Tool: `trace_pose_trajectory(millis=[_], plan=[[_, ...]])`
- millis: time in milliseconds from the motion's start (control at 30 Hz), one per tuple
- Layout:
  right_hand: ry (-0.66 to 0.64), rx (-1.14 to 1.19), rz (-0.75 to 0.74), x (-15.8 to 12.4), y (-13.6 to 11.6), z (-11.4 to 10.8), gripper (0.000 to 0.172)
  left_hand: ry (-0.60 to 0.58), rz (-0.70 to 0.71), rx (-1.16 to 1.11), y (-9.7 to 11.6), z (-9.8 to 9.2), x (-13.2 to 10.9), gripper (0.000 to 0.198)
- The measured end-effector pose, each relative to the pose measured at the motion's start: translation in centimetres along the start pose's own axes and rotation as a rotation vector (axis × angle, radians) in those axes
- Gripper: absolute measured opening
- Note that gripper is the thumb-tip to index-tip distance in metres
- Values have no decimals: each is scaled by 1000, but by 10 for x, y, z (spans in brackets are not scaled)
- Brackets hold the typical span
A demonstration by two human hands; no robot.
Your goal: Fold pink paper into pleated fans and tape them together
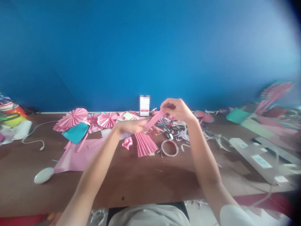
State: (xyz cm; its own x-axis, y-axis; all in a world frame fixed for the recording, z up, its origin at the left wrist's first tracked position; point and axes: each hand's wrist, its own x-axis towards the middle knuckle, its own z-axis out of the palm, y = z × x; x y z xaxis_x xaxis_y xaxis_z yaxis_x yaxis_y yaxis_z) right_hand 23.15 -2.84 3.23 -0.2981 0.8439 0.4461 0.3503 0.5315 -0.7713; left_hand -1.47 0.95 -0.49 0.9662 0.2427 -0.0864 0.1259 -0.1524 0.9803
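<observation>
A narrow pink paper strip [154, 120] is held up over the table between both hands. My left hand [135, 126] has its fingers closed on the strip's lower left end. With fingers bent in a pinch, my right hand [175, 108] grips the upper right end. Below the hands lies a pleated pink paper fan [146, 145]. Beside it on the left is a small crumpled pink paper piece [127, 143]. A white ring-shaped roll [169, 148] lies to the fan's right.
A phone [144, 105] stands against the blue wall. Pink folded fans [109, 120], teal paper [75, 132] and pink sheets [70, 160] lie left. A white oval object [44, 175] sits near the front left. Paper scraps [183, 133] and a power strip panel [261, 160] with a cable are right.
</observation>
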Motion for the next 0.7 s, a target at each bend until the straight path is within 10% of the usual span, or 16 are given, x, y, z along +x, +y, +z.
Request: trace_pose_trajectory(millis=[167, 400, 700], plan=[[9, -3, -2, 1, 6, 0, 18, 10, -8, 64, 0, -2, 1, 50], [174, -35, 21, 7, 12, 9, 16, 534, 3, 626, 7, 16, 16, 74], [-11, 59, -97, 5, 12, 3, 37, 666, 120, 675, -1, 16, 24, 28]])
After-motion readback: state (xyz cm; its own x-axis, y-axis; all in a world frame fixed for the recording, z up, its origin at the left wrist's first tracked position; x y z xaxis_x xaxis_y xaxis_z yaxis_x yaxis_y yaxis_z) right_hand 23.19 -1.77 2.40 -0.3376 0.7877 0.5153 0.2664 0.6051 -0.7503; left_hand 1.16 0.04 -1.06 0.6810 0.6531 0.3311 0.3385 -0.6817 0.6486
